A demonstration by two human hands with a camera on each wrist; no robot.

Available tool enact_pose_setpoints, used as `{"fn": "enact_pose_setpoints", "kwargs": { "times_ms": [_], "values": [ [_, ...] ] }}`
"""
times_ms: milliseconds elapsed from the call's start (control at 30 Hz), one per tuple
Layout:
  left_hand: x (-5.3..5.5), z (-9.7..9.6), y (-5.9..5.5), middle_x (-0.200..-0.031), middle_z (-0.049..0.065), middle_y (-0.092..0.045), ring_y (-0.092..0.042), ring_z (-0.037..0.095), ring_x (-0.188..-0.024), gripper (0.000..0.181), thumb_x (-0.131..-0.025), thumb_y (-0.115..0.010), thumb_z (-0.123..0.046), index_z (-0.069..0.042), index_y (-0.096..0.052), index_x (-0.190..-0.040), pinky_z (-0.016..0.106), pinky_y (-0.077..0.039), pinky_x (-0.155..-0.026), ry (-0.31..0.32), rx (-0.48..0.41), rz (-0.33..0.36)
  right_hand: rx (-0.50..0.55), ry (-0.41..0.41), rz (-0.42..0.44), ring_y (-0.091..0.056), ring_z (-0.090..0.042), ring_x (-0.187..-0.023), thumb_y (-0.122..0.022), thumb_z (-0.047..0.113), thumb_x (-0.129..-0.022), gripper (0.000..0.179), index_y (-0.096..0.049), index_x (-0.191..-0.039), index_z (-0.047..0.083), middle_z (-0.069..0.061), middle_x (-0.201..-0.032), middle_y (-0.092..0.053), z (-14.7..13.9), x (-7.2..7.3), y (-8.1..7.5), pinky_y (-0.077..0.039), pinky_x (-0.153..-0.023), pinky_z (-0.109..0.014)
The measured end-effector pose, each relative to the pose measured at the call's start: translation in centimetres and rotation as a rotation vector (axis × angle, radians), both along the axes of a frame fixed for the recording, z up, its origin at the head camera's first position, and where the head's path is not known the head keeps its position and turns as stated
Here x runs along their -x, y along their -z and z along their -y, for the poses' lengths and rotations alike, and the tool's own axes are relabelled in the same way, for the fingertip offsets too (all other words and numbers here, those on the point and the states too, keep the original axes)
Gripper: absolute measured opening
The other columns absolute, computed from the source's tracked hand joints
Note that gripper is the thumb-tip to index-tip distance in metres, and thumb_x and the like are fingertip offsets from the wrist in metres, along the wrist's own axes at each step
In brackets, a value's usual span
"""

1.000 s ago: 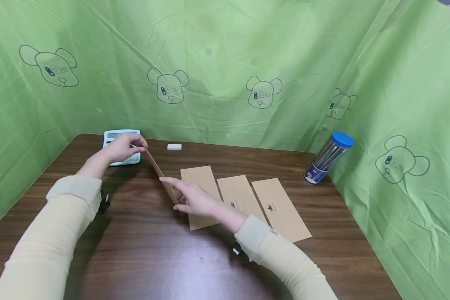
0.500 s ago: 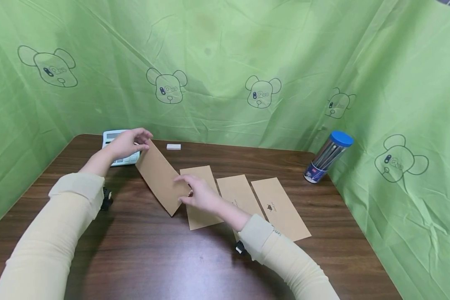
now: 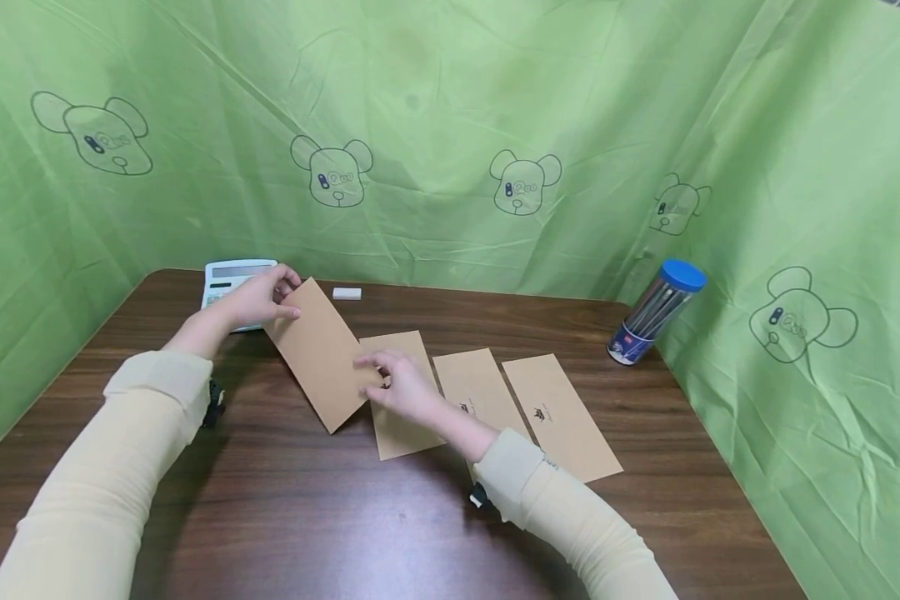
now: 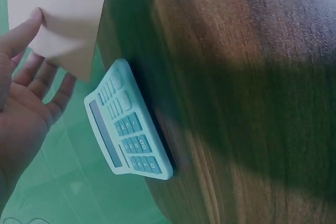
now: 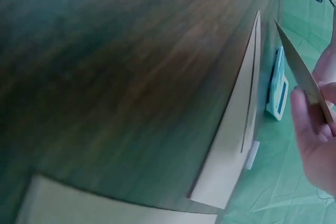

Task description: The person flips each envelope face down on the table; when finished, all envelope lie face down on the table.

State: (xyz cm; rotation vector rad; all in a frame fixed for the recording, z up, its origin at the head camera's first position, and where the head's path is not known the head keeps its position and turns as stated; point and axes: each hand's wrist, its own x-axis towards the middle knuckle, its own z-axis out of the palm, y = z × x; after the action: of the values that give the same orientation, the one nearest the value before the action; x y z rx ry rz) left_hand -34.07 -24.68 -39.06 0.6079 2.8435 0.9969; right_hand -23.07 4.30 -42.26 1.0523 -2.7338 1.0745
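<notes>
A brown paper envelope [image 3: 318, 354] is held tilted above the table, its plain face towards the head camera. My left hand [image 3: 251, 300] grips its far left corner; in the left wrist view the thumb [image 4: 23, 32] lies on one face and the other fingers behind. At the right edge, my right hand [image 3: 405, 387] pinches the envelope between thumb and fingers, as the right wrist view of that hand [image 5: 320, 156] also shows. Three more brown envelopes lie on the table: a left one [image 3: 405, 429], partly covered, a middle one [image 3: 468, 371] and a right one [image 3: 562, 417] with a crown print.
A light blue calculator [image 3: 221, 275] lies behind the left hand. A small white block [image 3: 347, 293] rests by the table's far edge. To the right stands a clear tub of pens with a blue lid [image 3: 682, 275]. Green curtain [image 3: 435, 225] surrounds the dark wooden table [image 3: 307, 517].
The held envelope has turned from nearly edge-on to showing its broad plain face. My left fingers have shifted at its corner, and the right hand has moved slightly right.
</notes>
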Motion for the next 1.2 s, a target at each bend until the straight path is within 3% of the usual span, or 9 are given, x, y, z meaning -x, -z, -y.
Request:
{"fn": "enact_pose_setpoints", "kwargs": {
  "times_ms": [167, 300, 400, 600, 967, 1200],
  "values": [
    [0.0, -0.5, 0.5, -0.097, 0.017, -0.058, -0.055, 0.03, -0.091, 0.04, -0.081, -0.073, -0.007, 0.001, -0.048, -0.111, 0.046, -0.042, -0.082, 0.061, 0.009, -0.092, -0.126, -0.065, 0.093, -0.062, -0.007, -0.092, -0.072, 0.019, -0.083, 0.037, -0.064, -0.119, 0.014, 0.003, -0.113, -0.067, -0.1, 0.2, 0.4, -0.045, -0.082, -0.014],
    [-0.2, -0.9, 0.9, -0.094, 0.015, -0.06, -0.055, 0.029, -0.088, 0.028, -0.081, -0.072, -0.005, 0.0, -0.056, -0.103, 0.046, -0.043, -0.08, 0.106, 0.025, -0.13, -0.226, -0.135, 0.086, -0.06, -0.006, -0.097, -0.073, 0.02, -0.082, 0.041, -0.061, -0.121, 0.014, 0.003, -0.114, -0.066, -0.1, 0.3, 0.7, -0.044, -0.088, -0.016],
    [-0.3, -1.2, 1.6, -0.1, 0.016, -0.061, -0.055, 0.03, -0.092, 0.03, -0.079, -0.075, -0.007, 0.0, -0.059, -0.103, 0.046, -0.044, -0.083, 0.119, 0.053, -0.13, -0.305, -0.158, 0.036, -0.056, -0.004, -0.107, -0.075, 0.023, -0.08, 0.045, -0.061, -0.121, 0.016, 0.005, -0.116, -0.065, -0.1, 0.4, 0.9, -0.04, -0.094, -0.016],
    [-0.5, -1.5, 2.9, -0.12, 0.02, -0.054, -0.047, 0.037, -0.116, 0.057, -0.069, -0.084, -0.019, 0.0, -0.056, -0.115, 0.052, -0.035, -0.099, 0.151, 0.103, -0.084, -0.381, -0.175, 0.002, -0.05, -0.005, -0.077, -0.077, 0.029, -0.078, 0.047, -0.06, -0.121, 0.019, 0.004, -0.083, -0.058, 0.0, 0.4, 1.1, -0.04, -0.071, -0.017],
    [-0.7, -1.8, 4.9, -0.127, 0.019, -0.053, -0.045, 0.04, -0.119, 0.059, -0.07, -0.083, -0.021, -0.005, -0.056, -0.12, 0.062, -0.033, -0.095, 0.134, 0.19, -0.123, -0.463, -0.198, -0.086, -0.052, -0.003, -0.086, -0.073, 0.032, -0.081, 0.04, -0.066, -0.119, 0.021, 0.006, -0.094, -0.059, 0.1, 0.1, 1.5, -0.04, -0.073, -0.015],
    [-0.5, -2.0, 5.5, -0.133, 0.019, -0.051, -0.041, 0.04, -0.121, 0.059, -0.074, -0.08, -0.022, -0.007, -0.056, -0.126, 0.065, -0.029, -0.093, 0.129, 0.237, -0.081, -0.484, -0.206, -0.092, -0.05, -0.004, -0.083, -0.071, 0.034, -0.083, 0.041, -0.065, -0.121, 0.022, 0.006, -0.093, -0.057, 0.0, 0.1, 1.6, -0.039, -0.069, -0.016]
  ]
}}
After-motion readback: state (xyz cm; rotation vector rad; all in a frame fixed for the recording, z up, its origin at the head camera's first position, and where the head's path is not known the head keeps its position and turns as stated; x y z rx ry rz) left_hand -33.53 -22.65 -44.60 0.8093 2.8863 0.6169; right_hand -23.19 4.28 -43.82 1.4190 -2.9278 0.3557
